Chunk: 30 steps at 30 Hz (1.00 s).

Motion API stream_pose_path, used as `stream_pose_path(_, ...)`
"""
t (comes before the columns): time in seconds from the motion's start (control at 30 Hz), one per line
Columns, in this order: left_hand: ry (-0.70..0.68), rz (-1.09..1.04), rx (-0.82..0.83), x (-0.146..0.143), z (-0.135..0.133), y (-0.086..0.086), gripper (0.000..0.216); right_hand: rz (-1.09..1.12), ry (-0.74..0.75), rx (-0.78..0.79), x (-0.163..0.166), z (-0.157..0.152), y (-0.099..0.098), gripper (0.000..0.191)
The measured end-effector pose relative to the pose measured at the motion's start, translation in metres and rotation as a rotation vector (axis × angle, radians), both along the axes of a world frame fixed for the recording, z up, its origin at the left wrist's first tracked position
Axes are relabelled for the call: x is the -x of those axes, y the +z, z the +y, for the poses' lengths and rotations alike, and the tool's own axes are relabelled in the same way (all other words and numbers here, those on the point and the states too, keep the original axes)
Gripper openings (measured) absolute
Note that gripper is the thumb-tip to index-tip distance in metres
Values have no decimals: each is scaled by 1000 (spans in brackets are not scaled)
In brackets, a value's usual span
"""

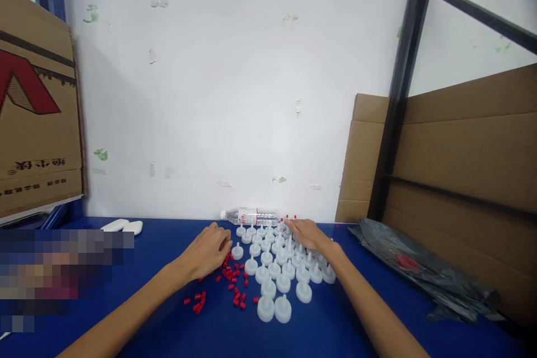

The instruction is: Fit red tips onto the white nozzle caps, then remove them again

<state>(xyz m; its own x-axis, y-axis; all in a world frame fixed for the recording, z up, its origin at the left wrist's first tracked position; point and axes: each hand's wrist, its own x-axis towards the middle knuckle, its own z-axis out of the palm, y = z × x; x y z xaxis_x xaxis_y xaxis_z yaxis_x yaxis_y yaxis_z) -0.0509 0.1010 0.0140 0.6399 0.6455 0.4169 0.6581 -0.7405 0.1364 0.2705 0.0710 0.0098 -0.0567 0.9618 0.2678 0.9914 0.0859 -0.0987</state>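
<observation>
Several white nozzle caps [274, 268] stand in rows on the blue table [168, 324]. A scatter of small red caps [235, 282] lies to their left. My left hand [210, 250] rests palm down at the left edge of the white caps, fingers curled over some red caps; whether it holds one is hidden. My right hand [308, 233] lies flat over the far right of the white caps, fingers stretched out toward the wall.
A clear water bottle [250, 216] lies on its side against the white wall. Two white oblong pieces [123, 226] sit at the left. A grey plastic bag [419, 268] lies at the right by cardboard sheets [461, 179]. A cardboard box [37, 117] stands at the left.
</observation>
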Motion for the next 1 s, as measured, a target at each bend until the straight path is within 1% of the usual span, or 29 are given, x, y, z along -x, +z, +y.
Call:
stream_pose_path(0.3, 20, 63, 23, -1, -4, 3, 27, -36, -27, -88, 7, -2, 4, 63)
stream_pose_path(0.4, 23, 65, 25, -1, -5, 3, 28, -47, -52, -85, 8, 0, 1, 69)
stream_pose_path(0.5, 15, 59, 22, -1, -6, 4, 28, -47, -59, -68, 6, 0, -1, 70)
stream_pose_path(0.73, -20, 11, 10, 0, -4, 0, 28, -12, -7, -91, 8, -3, 4, 56)
stream_pose_path(0.8, -29, -3, 12, 0, -3, -1, 28, 3, 6, -78, 11, -2, 4, 56)
stream_pose_path(0.93, -37, 4, 12, 0, -1, -3, 31, 45, 35, -12, 14, 2, -3, 64)
stream_pose_path(1.0, -36, 17, 7, 0, 0, -3, 32, 65, 41, 14, 13, 4, -7, 63)
